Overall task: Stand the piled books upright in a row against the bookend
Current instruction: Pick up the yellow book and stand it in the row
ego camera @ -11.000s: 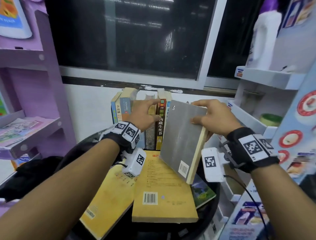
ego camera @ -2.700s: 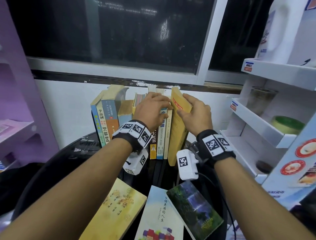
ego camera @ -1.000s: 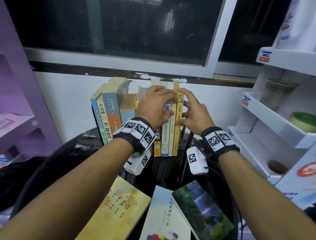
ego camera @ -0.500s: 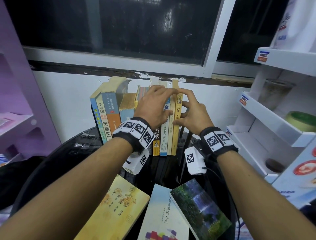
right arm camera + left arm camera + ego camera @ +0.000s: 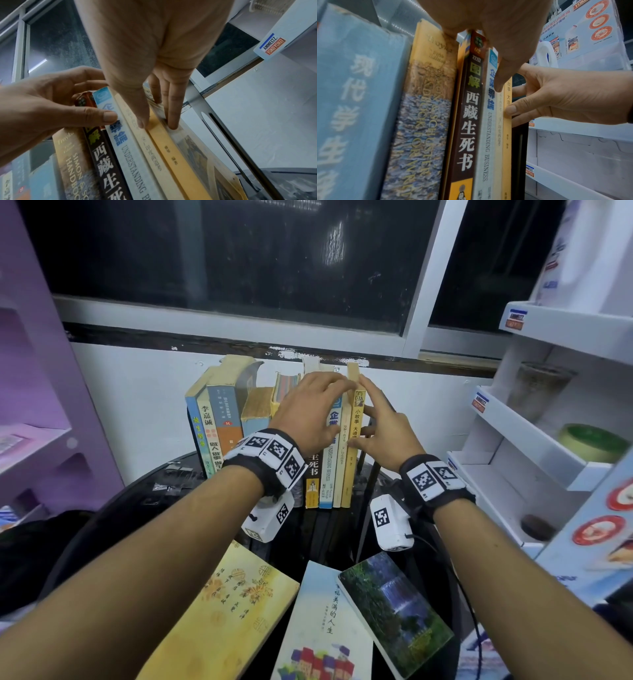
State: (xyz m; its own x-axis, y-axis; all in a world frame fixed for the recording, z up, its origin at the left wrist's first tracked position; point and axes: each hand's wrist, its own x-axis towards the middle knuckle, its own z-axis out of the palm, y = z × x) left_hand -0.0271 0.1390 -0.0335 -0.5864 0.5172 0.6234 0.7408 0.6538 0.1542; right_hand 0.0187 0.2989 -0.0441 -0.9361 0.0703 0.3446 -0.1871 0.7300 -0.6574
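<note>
A row of upright books (image 5: 219, 426) stands at the back of the round black table (image 5: 144, 508). At its right end is a thin yellow book (image 5: 352, 460) (image 5: 507, 155) (image 5: 173, 148), and a black bookend (image 5: 228, 135) (image 5: 518, 155) stands just to its right. My left hand (image 5: 318, 405) (image 5: 496, 47) curls over the book tops, thumb on a white-blue spine (image 5: 130, 148). My right hand (image 5: 373, 419) (image 5: 164, 94) has its thumb on the yellow spine and straight fingers on the right cover. Three books lie flat in front: yellow (image 5: 226, 607), pale blue (image 5: 325, 625), green (image 5: 394, 611).
A white shelf unit (image 5: 534, 436) with a green roll (image 5: 589, 440) stands close on the right. A purple shelf (image 5: 44, 436) flanks the left. The white wall (image 5: 144, 392) and a dark window are right behind the row.
The yellow book, tilted earlier, now stands straight and flush against the row. My right fingers have spread along its cover. The left hand stays on the book tops.
</note>
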